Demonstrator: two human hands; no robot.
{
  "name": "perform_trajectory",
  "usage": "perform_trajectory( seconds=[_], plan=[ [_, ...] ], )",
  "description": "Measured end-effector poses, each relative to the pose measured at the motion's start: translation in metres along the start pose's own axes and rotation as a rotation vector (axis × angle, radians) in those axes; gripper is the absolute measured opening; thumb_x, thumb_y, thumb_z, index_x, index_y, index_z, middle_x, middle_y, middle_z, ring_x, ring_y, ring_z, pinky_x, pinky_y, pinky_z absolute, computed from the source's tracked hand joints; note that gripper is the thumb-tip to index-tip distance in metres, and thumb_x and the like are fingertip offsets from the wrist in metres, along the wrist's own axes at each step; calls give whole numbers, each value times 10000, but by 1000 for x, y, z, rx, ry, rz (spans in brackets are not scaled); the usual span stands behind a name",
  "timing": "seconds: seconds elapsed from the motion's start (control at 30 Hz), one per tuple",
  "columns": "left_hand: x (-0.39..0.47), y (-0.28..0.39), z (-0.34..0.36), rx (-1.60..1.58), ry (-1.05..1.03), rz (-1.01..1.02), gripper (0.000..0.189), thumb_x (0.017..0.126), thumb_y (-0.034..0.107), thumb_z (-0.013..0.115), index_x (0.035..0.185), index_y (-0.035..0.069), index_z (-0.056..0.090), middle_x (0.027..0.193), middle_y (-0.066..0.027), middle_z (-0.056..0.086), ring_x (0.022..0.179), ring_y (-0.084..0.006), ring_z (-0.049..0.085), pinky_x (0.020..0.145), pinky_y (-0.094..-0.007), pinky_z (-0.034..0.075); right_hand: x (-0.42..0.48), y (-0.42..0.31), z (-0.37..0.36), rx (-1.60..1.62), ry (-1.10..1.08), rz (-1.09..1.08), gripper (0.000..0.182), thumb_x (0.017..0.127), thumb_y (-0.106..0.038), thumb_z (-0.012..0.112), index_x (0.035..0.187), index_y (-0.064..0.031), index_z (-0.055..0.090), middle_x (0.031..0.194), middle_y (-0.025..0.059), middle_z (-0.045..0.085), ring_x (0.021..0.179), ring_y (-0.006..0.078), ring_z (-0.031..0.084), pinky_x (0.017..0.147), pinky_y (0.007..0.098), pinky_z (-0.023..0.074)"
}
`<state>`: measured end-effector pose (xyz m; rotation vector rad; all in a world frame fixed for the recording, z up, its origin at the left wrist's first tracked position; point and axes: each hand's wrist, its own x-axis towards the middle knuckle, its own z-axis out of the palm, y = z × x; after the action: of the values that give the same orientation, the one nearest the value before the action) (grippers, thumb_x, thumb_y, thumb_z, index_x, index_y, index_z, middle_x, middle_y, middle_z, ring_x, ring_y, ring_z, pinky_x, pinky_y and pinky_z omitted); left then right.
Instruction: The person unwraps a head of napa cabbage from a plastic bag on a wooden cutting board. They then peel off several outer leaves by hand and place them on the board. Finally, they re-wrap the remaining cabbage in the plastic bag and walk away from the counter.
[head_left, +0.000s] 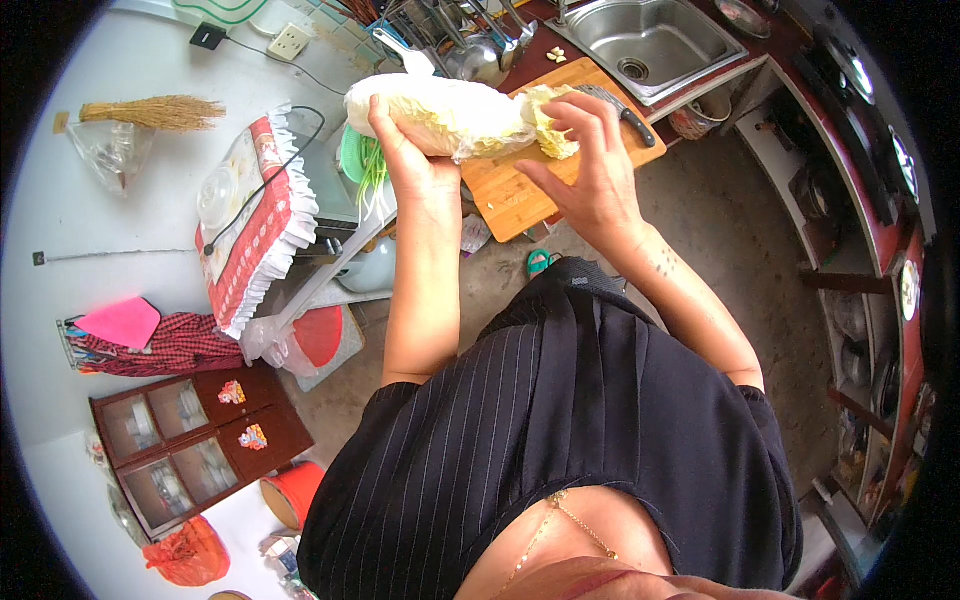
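Observation:
My left hand (412, 161) grips the pale base end of a napa cabbage (450, 112), which lies sideways above the counter with what looks like clear plastic film around part of it. My right hand (589, 154) is at the cabbage's leafy end, its fingers spread beside yellowish leaves (551, 120); whether the fingertips touch them is hard to tell. Beneath is a wooden cutting board (510, 195). A knife with a black handle (637, 127) rests on the board's right side, its blade partly hidden. Peeled garlic cloves (556, 55) lie on the counter behind the board.
A steel sink (649, 45) is set in the counter at the upper right. Ladles and other utensils (480, 56) stand behind the cabbage. Left of my left forearm, green onions (373, 169) hang from a green basket (350, 154). A cloth-covered appliance (259, 217) stands further left.

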<state>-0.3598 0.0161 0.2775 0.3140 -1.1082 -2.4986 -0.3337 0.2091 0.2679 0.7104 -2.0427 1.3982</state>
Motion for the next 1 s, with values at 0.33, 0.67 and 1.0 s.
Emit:
perform_trajectory(
  seconds=[0.33,0.67,1.0],
  plan=[
    [3,-10,-5,23,49,6,592,899,576,532,1274,118,510,1244,-46,577,1145,-241,562,948,-451,480,6,-4,7,106,6,102,97,799,-29,702,881,-37,649,793,99,596,753,276,617,658,358,504],
    [-14,-13,3,120,-50,-55,595,924,512,562,1258,24,499,1172,-100,600,1093,-232,596,917,-392,503,41,7,7,77,-265,-309,135,773,-103,724,888,-81,659,887,96,572,836,281,603,720,360,491],
    [-21,-34,14,57,-132,-334,623,879,522,614,1294,73,496,1210,-104,611,1104,-245,606,951,-417,507,77,49,7,546,-249,375,287,924,-210,662,1126,-15,603,1117,60,619,1013,130,590,918,301,469]
  ],
)
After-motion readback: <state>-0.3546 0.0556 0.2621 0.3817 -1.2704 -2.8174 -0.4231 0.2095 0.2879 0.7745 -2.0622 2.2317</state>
